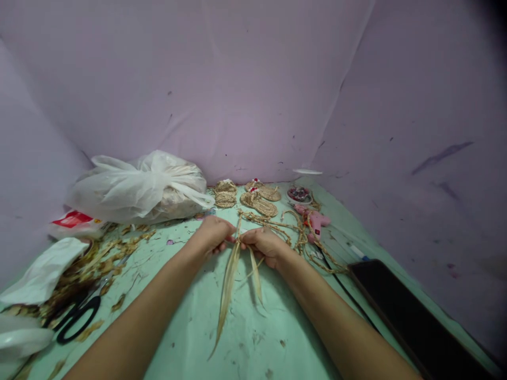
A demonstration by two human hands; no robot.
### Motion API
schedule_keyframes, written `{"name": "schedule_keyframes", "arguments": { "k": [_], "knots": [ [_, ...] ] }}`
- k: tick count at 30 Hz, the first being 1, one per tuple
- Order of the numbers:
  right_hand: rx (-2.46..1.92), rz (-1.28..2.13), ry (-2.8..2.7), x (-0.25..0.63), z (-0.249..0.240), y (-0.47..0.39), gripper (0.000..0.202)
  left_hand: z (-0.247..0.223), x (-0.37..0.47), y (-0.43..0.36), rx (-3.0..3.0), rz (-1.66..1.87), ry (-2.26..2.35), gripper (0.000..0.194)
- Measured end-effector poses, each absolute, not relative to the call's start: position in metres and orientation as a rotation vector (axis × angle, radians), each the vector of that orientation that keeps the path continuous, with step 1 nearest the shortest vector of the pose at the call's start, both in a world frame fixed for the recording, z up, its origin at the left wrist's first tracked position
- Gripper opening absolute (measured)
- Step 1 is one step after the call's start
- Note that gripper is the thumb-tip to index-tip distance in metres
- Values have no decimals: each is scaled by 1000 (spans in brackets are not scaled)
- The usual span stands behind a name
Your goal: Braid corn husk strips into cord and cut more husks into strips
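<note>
While the left hand [217, 235] and right hand [266, 245] both pinch the dried strips [228, 282] where they meet the braided cord [302, 238], honestly neither's nearer: strips hang lengthwise toward near, cord trails far and right.

Passage over green surface [241, 330] between forearms [166, 295], plastic bag [138, 187] leftward, braided cord [302, 237] rightward
</note>
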State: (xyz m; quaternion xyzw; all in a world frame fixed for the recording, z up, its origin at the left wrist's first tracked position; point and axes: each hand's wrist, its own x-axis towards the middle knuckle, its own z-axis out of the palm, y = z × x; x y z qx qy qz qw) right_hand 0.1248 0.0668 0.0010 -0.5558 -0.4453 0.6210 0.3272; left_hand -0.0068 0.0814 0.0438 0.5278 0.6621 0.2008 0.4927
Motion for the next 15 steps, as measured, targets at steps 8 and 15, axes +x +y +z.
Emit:
{"name": "schedule_keyframes", "arguments": {
  "k": [8,15],
  "knots": [
    [-1423,1539,-1394,130,-2,69,10,19,-4,84,1003,267,1227,11],
    [-1593,1136,-1821,131,-9,72,16,19,2,79,1414,263,1533,19]
  ]
}}
